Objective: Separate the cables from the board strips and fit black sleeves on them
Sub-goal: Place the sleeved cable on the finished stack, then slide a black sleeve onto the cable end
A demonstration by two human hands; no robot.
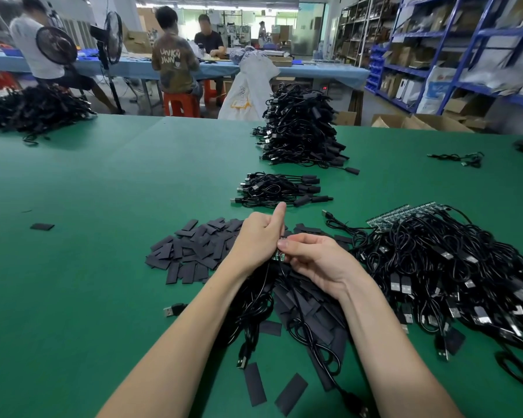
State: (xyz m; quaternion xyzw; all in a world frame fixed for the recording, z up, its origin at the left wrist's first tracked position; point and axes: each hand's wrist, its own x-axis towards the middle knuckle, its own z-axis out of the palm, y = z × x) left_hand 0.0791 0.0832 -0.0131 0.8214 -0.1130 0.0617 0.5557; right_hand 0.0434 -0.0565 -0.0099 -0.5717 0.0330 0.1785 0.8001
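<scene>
My left hand [258, 236] and my right hand [311, 257] meet over the green table, both gripping a small green board strip [280, 256] with black cables [254, 300] hanging from it toward me. My left thumb sticks up. Flat black sleeves [194, 248] lie in a loose heap just left of and under my hands. A big tangle of cables on board strips [435, 267] lies at the right, with green strips [402, 214] showing at its far edge. A small stack of sleeved cables [280, 190] sits just beyond my hands.
A tall pile of finished cables [302, 131] stands farther back. Another black pile [34, 108] lies at the far left edge. Loose sleeves [272, 390] and a USB plug [172, 310] lie near me. People sit at a blue table behind; shelving lines the right.
</scene>
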